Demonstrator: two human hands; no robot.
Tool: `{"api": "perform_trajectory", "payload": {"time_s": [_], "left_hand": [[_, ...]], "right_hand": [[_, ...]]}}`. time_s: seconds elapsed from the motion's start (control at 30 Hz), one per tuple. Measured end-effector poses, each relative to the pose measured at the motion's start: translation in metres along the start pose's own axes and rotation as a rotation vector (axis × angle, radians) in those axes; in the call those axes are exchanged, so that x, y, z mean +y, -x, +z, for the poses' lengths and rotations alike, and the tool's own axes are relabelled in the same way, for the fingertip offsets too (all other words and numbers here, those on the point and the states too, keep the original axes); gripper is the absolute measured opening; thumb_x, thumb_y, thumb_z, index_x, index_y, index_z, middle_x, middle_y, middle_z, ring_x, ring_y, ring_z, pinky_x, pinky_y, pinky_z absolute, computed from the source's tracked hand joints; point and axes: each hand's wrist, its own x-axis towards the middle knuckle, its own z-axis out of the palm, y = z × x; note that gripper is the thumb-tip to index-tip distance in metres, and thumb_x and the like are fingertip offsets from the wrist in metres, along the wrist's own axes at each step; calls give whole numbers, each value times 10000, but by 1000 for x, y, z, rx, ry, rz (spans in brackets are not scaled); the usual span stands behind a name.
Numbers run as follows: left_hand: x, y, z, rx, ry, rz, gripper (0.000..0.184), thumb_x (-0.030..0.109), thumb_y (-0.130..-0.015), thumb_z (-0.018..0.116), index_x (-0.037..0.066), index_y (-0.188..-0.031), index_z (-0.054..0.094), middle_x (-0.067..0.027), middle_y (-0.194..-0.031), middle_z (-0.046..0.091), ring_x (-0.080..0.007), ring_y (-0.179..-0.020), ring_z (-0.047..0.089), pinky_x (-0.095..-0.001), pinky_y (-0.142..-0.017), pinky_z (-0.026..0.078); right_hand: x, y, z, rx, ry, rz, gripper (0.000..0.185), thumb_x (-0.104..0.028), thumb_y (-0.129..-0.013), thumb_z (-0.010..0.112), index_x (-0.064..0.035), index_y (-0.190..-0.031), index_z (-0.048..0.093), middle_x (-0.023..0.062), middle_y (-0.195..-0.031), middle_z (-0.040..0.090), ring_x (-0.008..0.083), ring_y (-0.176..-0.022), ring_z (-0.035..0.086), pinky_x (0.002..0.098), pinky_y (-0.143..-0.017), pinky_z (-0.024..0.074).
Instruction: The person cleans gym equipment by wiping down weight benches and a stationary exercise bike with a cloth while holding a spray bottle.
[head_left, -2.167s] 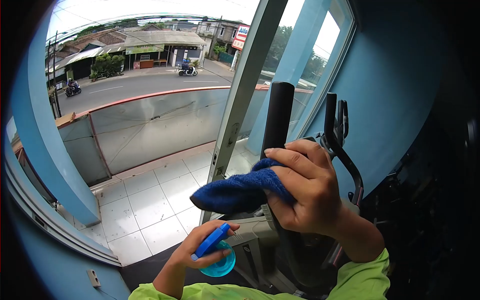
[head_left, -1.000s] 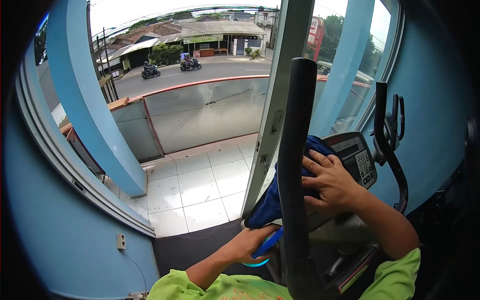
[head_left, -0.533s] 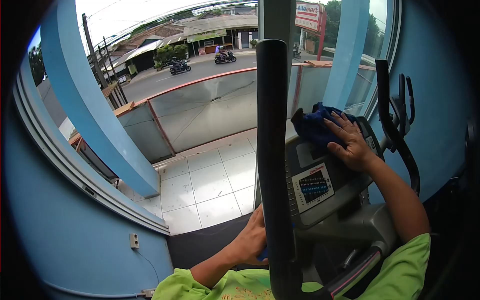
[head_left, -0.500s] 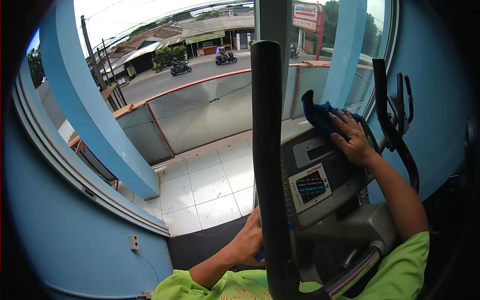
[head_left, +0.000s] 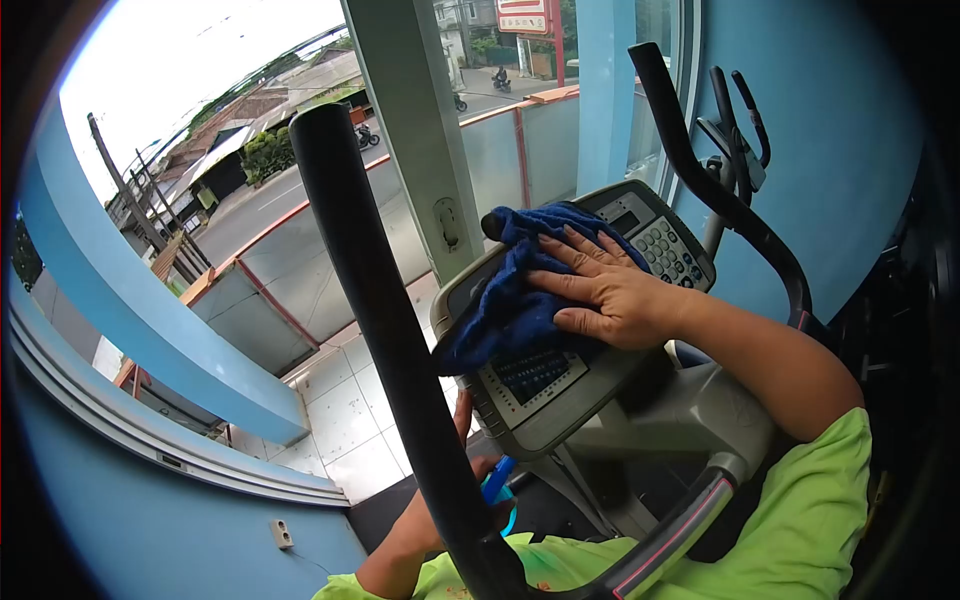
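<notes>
My right hand (head_left: 625, 305) lies flat with spread fingers on a dark blue cloth (head_left: 520, 290), pressing it against the grey console (head_left: 540, 425) of an exercise machine. The cloth is bunched and covers the console's left and middle part. Its keypad (head_left: 670, 250) shows to the right of my fingertips. Lower left, behind the black handlebar (head_left: 385, 300), my left hand (head_left: 425, 520) is closed around a blue and turquoise object (head_left: 497, 480), perhaps a spray bottle. One finger of it points up beside the console's edge. The handlebar hides much of this hand and object.
A second black handlebar (head_left: 700, 190) curves up on the right, before a blue wall (head_left: 830, 130). A grey-green window post (head_left: 410, 130) stands behind the console. Outside are white floor tiles (head_left: 345, 410), a low panelled fence and a road. A wall socket (head_left: 282, 534) sits lower left.
My right hand and the cloth have moved from the console's far end to its left and middle part, uncovering the keypad. The view has shifted right, and more of the blue and turquoise object shows.
</notes>
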Motion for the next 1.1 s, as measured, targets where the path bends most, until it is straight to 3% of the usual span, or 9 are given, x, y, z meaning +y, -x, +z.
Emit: {"api": "perform_trajectory", "payload": {"time_s": [0.13, 0.3, 0.4, 0.53, 0.63, 0.83, 0.97, 1.03, 1.1], "left_hand": [[3, -4, 9, 50, -145, 207, 334, 268, -751, 722, 39, -994, 708, -362, -1532, 180, -464, -1459, 147, -556, -1163, 146], [6, -3, 25, 55, -369, 258, 324, 285, -735, 738, 140, -1024, 730, -275, -1563, 209, -576, -1413, 123, -626, -1138, 146], [20, -7, 35, -63, -392, 94, 362, 332, -739, 754, 142, -1045, 711, -278, -1584, 108, -571, -1421, -82, -671, -1124, 0], [40, -20, 35, -130, -241, -12, 377, 341, -756, 731, 123, -1062, 699, -345, -1544, 127, -481, -1458, -43, -642, -1071, -229], [44, -20, 39, -28, -249, -49, 388, 292, -723, 754, 138, -1073, 692, -156, -1584, 243, -612, -1359, -222, -699, -1114, 3], [55, -23, 47, 169, -366, -65, 293, 306, -691, 753, 142, -929, 703, -103, -1512, 410, -534, -1446, 27, -685, -1119, -25], [64, -33, 42, 158, -455, -19, 282, 305, -746, 692, 102, -941, 699, -250, -1534, 314, -508, -1458, 50, -617, -1135, -53], [61, -48, 32, 61, -330, 81, 310, 317, -759, 691, 77, -955, 691, -293, -1511, 320, -474, -1456, 158, -580, -1150, -57], [62, -62, 25, 24, -303, 107, 351, 317, -760, 696, 56, -993, 676, -332, -1485, 331, -467, -1430, 247, -565, -1157, -43]], "right_hand": [[-26, 27, -6, -156, 175, 91, 581, -556, -988, 371, -347, -1522, 278, 123, -1627, 67, 352, -1497, 5, 580, -1165, -34], [-24, 58, -2, -397, 105, -293, 543, -559, -962, 450, -385, -1471, 383, 96, -1621, 137, 318, -1500, 55, 526, -1191, 20], [15, 45, -14, -190, 133, -55, 596, -567, -951, 474, -349, -1492, 354, 99, -1621, 135, 319, -1499, 64, 509, -1194, 42], [42, 41, -24, -103, 54, 373, 616, -571, -955, 467, -354, -1511, 311, 131, -1629, 34, 418, -1482, -23, 608, -1157, 32], [6, 64, -23, -380, 82, 69, 617, -568, -937, 512, -391, -1497, 325, 124, -1631, 20, 417, -1480, -64, 610, -1154, 11], [48, 69, -25, -263, -35, 194, 667, -553, -895, 593, -384, -1490, 345, 113, -1632, 46, 374, -1490, -63, 624, -1151, 29], [65, 60, -26, -34, -123, 486, 663, -523, -908, 589, -369, -1500, 331, 157, -1625, 20, 446, -1472, -39, 640, -1141, 96], [27, 61, -27, -255, -46, 434, 652, -520, -919, 575, -374, -1501, 322, 156, -1625, -7, 481, -1459, -30, 661, -1126, 124], [-1, 73, -26, -303, 55, 229, 675, -522, -910, 592, -379, -1505, 307, 264, -1562, 198, 499, -1428, 183, 532, -1161, 215]]}}
